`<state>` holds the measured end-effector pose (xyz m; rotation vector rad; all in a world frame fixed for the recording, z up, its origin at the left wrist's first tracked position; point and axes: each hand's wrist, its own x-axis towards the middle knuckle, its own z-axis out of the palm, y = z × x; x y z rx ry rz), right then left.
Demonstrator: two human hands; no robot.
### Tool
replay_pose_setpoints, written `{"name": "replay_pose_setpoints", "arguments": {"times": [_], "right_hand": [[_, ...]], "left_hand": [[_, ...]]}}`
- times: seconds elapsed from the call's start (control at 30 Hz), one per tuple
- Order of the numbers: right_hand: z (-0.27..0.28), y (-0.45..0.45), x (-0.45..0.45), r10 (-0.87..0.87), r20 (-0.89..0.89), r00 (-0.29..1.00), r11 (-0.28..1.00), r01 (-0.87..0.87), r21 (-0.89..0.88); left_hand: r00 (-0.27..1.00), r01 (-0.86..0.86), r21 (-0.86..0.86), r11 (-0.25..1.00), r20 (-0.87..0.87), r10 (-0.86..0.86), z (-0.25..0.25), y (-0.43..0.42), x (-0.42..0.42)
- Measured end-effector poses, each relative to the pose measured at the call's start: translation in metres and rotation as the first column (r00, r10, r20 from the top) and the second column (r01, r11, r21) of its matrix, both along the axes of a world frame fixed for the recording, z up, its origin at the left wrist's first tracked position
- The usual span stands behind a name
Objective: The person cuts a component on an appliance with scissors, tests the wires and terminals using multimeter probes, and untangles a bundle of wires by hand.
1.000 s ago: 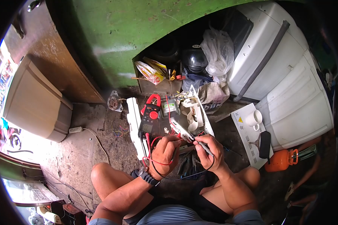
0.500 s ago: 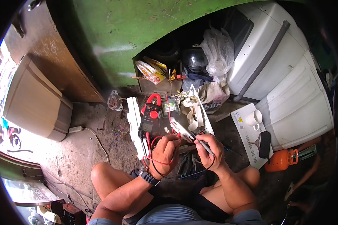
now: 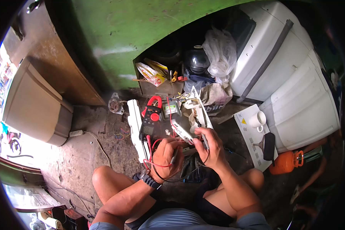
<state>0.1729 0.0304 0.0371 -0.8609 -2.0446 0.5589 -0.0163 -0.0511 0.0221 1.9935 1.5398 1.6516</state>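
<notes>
A red and black clamp meter (image 3: 151,119) rests on the white appliance housing (image 3: 136,124) in front of me. My left hand (image 3: 166,159) is closed around a test probe, with a red lead looping over it. My right hand (image 3: 211,147) grips a black probe (image 3: 205,141) whose tip points up toward the white plastic parts inside the housing. Between the hands lies a narrow white module (image 3: 181,130) with wires at its lower end. A small case with a green label (image 3: 170,109) sits behind it.
Pliers (image 3: 191,170) lie on the floor below my hands. A motor (image 3: 115,104) stands at the left. On the right are a white panel (image 3: 251,142) with a white cup (image 3: 258,119), and an orange tank (image 3: 286,162). Another person's arm (image 3: 314,174) shows at the far right.
My right hand has moved up and slightly away from my left, and its probe has swung to point upward. My left hand has barely moved. The view has shifted slightly.
</notes>
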Motion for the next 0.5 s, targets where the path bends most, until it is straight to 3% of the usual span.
{"name": "replay_pose_setpoints", "arguments": {"times": [0.23,0.3,0.37,0.43,0.5], "right_hand": [[-0.007,0.005,-0.007,0.013,0.038,0.999,1.0,-0.012,-0.006],[-0.008,0.003,-0.005,-0.018,-0.068,0.998,0.991,0.009,-0.131],[-0.007,0.0,-0.002,-0.037,-0.109,0.993,0.992,0.024,-0.123],[-0.006,-0.002,0.002,-0.009,-0.169,0.986,0.987,-0.018,-0.157],[-0.004,-0.005,0.005,-0.003,-0.204,0.979,0.984,-0.033,-0.174]], "left_hand": [[0.999,0.007,-0.063,0.998,0.049,-0.004,0.002,-0.004,-0.001],[0.989,0.028,-0.14,0.99,0.151,-0.007,0.0,-0.004,-0.004],[0.984,0.038,-0.109,0.993,0.177,-0.019,0.002,-0.001,-0.004],[0.893,0.148,-0.342,0.928,0.449,0.023,0.005,-0.002,-0.005],[0.901,0.14,-0.328,0.934,0.434,0.017,-0.008,0.004,-0.006]]}}
